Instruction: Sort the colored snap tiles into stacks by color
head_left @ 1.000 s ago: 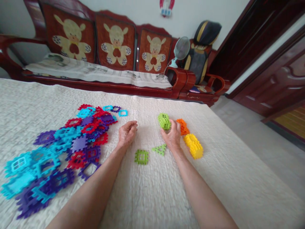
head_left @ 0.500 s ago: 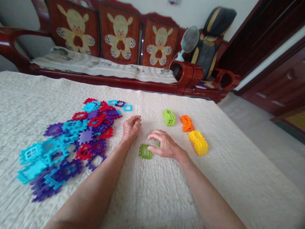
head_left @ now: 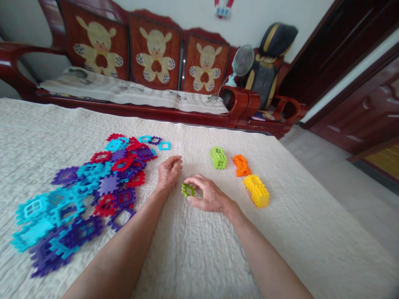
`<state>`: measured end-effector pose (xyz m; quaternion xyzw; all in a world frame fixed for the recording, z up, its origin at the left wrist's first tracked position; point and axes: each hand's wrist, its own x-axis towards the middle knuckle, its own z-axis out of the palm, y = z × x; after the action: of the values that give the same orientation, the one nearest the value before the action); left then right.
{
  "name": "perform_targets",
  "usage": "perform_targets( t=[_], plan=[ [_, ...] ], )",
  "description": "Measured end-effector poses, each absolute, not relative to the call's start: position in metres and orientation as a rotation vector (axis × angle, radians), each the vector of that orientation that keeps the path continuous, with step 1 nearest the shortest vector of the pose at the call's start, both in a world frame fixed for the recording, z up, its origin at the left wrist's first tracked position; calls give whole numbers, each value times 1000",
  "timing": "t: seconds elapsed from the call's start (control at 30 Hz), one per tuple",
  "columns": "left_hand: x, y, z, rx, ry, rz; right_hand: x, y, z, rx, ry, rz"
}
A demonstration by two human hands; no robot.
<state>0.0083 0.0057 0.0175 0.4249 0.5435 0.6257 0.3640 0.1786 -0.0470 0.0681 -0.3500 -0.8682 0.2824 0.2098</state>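
Observation:
Between the thumb and fingers of my right hand (head_left: 207, 193) is a green notched building tile (head_left: 188, 189) with an open middle. It is tilted, and part of it is hidden by the fingers. My left hand (head_left: 168, 171) rests on the cloth just left of it, its fingers curled closed; whatever may be inside them is hidden. Beyond my right hand stands a light-green stack of tiles (head_left: 218, 158). An orange stack (head_left: 241, 165) and a yellow stack (head_left: 256, 191) lie to the right.
A loose heap of blue, purple and red tiles (head_left: 108, 184) spreads across the left of the cream cloth-covered table (head_left: 193, 257). Behind the table is a wooden sofa (head_left: 143, 109) with bear cushions. A fan (head_left: 244, 60) stands by its armrest.
My right hand has closed on the green tile, which was lying flat and is now tilted up, and has shifted slightly left. My left hand keeps its curled shape. The camera view has tipped up a little.

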Motion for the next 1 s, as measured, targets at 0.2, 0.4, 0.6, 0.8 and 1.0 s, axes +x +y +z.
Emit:
perform_targets(
  t=[0.2,0.4,0.6,0.8,1.0],
  plan=[
    [9,6,20,1083,1402,1608,184,-30,51,-1102,-2236,633],
    [10,7,18,1073,1391,1618,187,-18,35,-1316,-2110,412],
    [9,9,13,1080,1387,1616,198,-12,34,-1298,-2099,243],
    [9,9,12,1078,1404,1607,190,-12,34,-1221,-2166,234],
    [10,8,14,1069,1398,1609,176,-15,33,-1329,-2174,189]
  ],
)
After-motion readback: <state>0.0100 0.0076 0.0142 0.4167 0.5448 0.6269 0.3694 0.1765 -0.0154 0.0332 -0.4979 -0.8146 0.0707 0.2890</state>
